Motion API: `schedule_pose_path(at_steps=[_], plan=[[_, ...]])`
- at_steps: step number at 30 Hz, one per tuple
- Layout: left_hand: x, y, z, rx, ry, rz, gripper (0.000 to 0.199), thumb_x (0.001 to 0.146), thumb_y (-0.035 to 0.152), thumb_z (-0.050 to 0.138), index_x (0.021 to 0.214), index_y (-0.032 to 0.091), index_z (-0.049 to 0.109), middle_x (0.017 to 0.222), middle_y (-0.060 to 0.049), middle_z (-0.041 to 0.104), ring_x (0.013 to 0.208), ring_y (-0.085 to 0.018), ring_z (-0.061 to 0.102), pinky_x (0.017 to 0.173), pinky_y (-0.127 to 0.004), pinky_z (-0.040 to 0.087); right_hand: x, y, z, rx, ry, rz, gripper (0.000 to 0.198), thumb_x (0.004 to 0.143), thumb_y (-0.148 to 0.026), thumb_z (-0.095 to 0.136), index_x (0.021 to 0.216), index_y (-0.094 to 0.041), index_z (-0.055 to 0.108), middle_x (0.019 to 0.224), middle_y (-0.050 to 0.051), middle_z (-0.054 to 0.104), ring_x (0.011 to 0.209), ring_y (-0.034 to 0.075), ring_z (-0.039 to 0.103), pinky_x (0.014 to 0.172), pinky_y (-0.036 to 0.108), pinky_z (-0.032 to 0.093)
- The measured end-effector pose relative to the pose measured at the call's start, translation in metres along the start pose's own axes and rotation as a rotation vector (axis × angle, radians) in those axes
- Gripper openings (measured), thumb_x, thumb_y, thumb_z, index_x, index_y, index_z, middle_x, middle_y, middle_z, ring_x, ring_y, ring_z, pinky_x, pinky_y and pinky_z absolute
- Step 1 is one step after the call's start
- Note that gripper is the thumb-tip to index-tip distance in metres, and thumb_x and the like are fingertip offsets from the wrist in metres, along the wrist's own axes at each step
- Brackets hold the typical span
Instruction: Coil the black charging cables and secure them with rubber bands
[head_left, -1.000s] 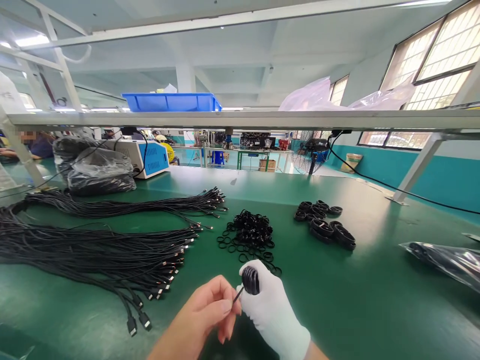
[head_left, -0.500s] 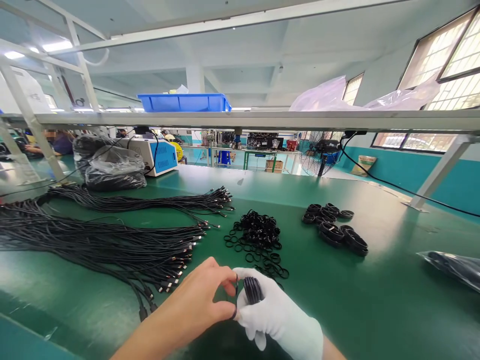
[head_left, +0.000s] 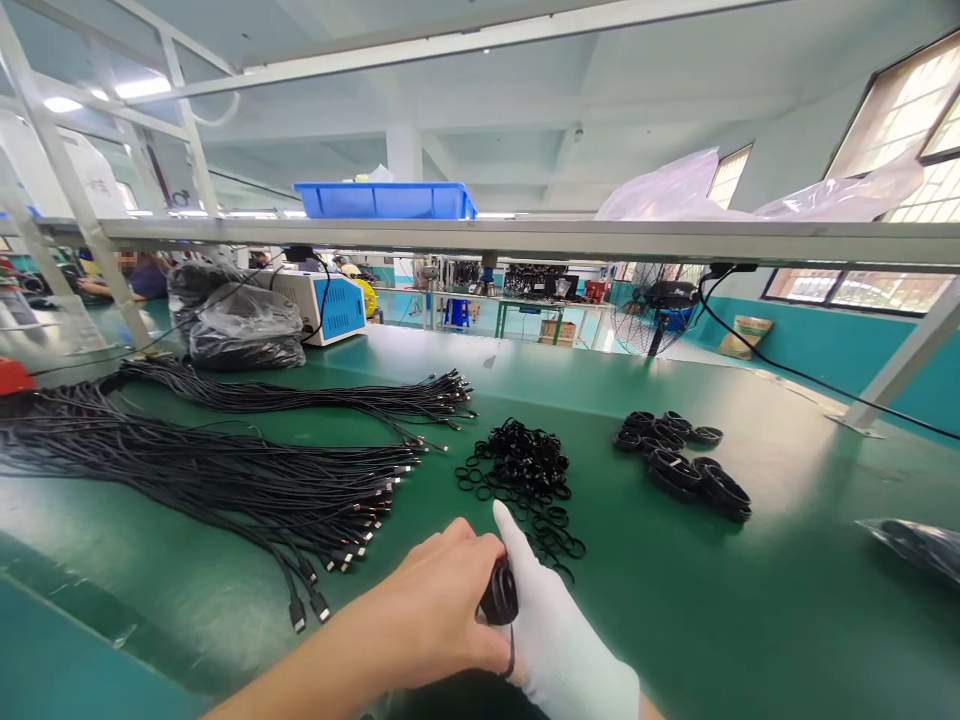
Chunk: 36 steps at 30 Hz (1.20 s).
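Left fingers (head_left: 491, 648) moved in, holding a band (head_left: 513, 650) where the coil (head_left: 502, 597), clamped in right fingers (head_left: 517, 540), faces the tabletop's (head_left: 750, 610) front edge.

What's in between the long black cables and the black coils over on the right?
A heap of little black rings, then bare green table before the coils. The head view shows this.

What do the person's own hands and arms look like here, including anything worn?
The left hand is bare, with no ring, watch or sleeve visible on it or its forearm. The right hand wears a plain white glove, close-fitting, with no visible markings; its edge ends near the wrist, with a bare strip beyond.
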<state>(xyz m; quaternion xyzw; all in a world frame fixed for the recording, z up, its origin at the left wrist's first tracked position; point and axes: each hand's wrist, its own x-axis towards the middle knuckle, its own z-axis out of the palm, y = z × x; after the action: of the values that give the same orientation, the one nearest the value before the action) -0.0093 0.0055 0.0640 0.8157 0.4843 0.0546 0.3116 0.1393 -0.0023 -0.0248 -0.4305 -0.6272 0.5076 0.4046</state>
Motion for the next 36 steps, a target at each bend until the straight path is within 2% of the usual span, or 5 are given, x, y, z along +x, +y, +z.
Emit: schedule_pose_path(at_steps=[9,15,19,26,36], plan=[[0.017,-0.017,-0.007,-0.067,-0.101,-0.013,0.030,0.051,0.036,0.074,0.077,0.022,0.065,0.075,-0.001,0.059,0.071,-0.022,0.054,0.057,-0.026,0.039,0.001,-0.018,0.004,0.010,0.077,0.144,0.102,0.049,-0.019,0.074,0.139,-0.025,0.026,0.084,0.002,0.062,0.077,0.021,0.057,0.069,0.032,0.045],[0.013,-0.038,-0.021,-0.356,-0.148,-0.010,0.022,0.079,0.029,0.045,0.088,0.021,0.064,0.086,0.001,0.069,0.071,-0.015,0.058,0.059,-0.021,0.039,0.009,-0.027,0.001,0.291,0.045,0.378,0.032,0.056,-0.017,0.052,0.087,-0.020,0.046,0.052,-0.008,0.047,0.035,0.006,0.037,0.032,0.019,0.023],[-0.002,-0.030,-0.004,-0.283,0.064,-0.046,0.020,0.082,0.030,0.043,0.076,0.021,0.060,0.077,0.002,0.065,0.070,-0.015,0.054,0.060,-0.022,0.037,0.008,-0.022,-0.002,0.532,-0.196,0.392,0.035,0.050,-0.010,0.055,0.082,-0.019,0.043,0.056,-0.008,0.048,0.036,0.006,0.041,0.032,0.018,0.028],[-0.025,-0.006,0.039,0.298,0.216,0.070,0.027,0.081,0.021,0.039,0.088,0.025,0.065,0.084,-0.006,0.068,0.078,-0.025,0.060,0.063,-0.030,0.039,0.003,-0.029,-0.014,0.207,-0.104,0.187,0.038,0.047,-0.001,0.051,0.079,-0.020,0.044,0.058,-0.011,0.036,0.048,0.003,0.032,0.040,0.017,0.023],[-0.001,-0.024,0.014,-0.219,0.043,0.006,0.021,0.075,0.016,0.044,0.066,0.021,0.062,0.071,0.002,0.068,0.070,-0.017,0.059,0.064,-0.025,0.039,-0.002,-0.020,-0.013,0.854,-0.393,0.051,0.053,0.051,-0.022,0.079,0.088,-0.022,0.041,0.072,-0.002,0.063,0.035,0.005,0.046,0.034,0.015,0.029]])
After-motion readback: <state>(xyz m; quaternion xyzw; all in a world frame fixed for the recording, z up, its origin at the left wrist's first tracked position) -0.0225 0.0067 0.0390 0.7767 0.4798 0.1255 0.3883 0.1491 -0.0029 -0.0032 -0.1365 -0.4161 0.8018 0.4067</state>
